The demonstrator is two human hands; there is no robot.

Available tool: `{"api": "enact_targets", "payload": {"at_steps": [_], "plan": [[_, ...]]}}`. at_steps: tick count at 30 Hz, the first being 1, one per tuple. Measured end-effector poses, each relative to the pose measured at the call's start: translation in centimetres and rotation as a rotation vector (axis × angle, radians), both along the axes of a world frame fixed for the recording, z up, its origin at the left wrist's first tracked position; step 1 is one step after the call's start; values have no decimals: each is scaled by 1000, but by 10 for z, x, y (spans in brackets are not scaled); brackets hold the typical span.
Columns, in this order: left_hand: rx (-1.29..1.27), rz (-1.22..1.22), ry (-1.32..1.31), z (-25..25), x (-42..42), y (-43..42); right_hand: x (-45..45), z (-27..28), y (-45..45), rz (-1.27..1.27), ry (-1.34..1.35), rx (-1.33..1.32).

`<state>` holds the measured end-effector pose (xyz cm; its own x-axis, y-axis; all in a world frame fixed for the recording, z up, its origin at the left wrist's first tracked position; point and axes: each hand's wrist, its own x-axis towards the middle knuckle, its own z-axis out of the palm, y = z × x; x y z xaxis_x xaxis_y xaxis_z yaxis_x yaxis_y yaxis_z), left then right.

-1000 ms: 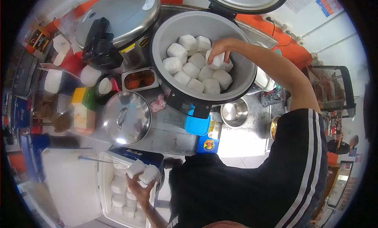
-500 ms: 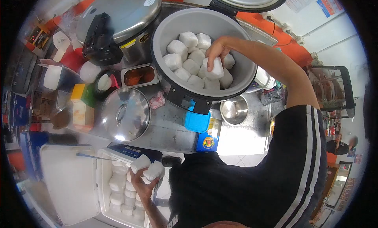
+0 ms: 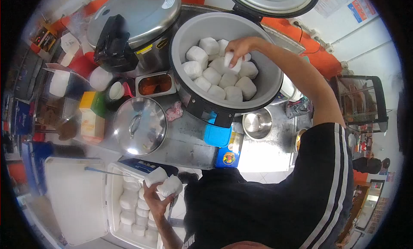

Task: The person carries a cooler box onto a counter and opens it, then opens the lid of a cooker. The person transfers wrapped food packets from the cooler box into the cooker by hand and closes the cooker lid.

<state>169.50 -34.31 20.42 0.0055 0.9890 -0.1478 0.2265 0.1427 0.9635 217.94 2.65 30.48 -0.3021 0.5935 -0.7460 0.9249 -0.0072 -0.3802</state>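
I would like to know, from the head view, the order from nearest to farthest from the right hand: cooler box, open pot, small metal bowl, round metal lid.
1. Open pot: directly under the right hand.
2. Small metal bowl: just below the pot in the picture.
3. Round metal lid: left of the bowl.
4. Cooler box: lower left.

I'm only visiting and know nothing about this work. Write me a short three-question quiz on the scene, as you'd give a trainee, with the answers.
1. How many white bundles does the left hand hold?
2. True or false: the white box by the left hand has its lid shut.
3. Fill in: the right hand grips a white bundle inside the large grey-lined ____.

Key: 1. Two. 2. False; the white box has its lid open. 3. Pot.
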Motion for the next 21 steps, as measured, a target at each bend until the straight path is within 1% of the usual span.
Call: {"api": "enact_targets", "payload": {"at_steps": [1,3,4,5,7,8,10,11,12,13,14,15,16,17,19,21], "plan": [[-14,35,-57,6,4,4,-3,-5,-9,0,3,1],[-5,28,-74,15,6,8,-7,-19,-27,-124,120,-17],[2,21,-96,17,6,10,-7,-26,-25,-129,85,-167],[0,24,-95,17,6,11,-7,-29,-23,-126,85,-169],[18,31,-184,18,7,16,-5,-33,-15,497,-94,210],[19,32,-182,21,8,20,-3,-36,-15,499,-92,211],[-74,20,-406,51,16,39,-7,-38,-19,512,-189,178],[-68,24,-400,70,25,51,-13,-33,-23,515,-183,185],[3,15,-444,92,38,68,-23,-20,-30,489,-134,395],[77,9,-489,114,51,86,-44,10,-43,462,-82,605],[116,-65,-423,136,61,107,-66,44,-50,314,139,631],[148,-143,-354,156,73,128,-97,93,-68,156,360,646],[190,-43,-361,168,94,145,-108,121,-87,167,704,675],[234,54,-369,180,119,163,-114,129,-100,160,711,684],[192,-166,-498,215,159,211,-121,138,-121,256,574,1025],[174,-334,-441,210,182,256,-119,141,-130,342,406,1358]]}}
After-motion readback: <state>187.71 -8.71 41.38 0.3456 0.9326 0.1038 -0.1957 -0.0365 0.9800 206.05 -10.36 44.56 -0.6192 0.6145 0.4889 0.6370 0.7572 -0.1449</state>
